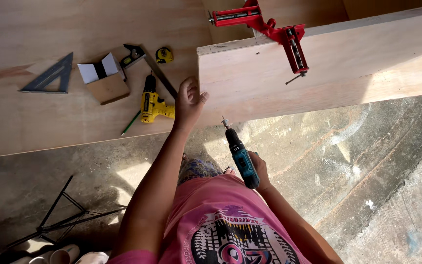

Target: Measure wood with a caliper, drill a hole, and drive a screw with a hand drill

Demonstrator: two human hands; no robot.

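My left hand (189, 101) rests with spread fingers against the left end of an upright plywood panel (348, 63). My right hand (259, 168) grips a teal and black cordless drill (240, 155), its bit pointing up toward the panel's lower edge, a little short of the wood. A red corner clamp (269, 27) holds the top corner of the panel where it meets another board.
A large plywood sheet (20, 122) lies flat at left with a yellow drill (153, 103), a grey triangular square (50, 76), a combination square (145, 61), a yellow tape measure (164, 55), a small open box (104, 78) and a pencil (131, 123). Concrete floor below; a black metal stand (59, 215).
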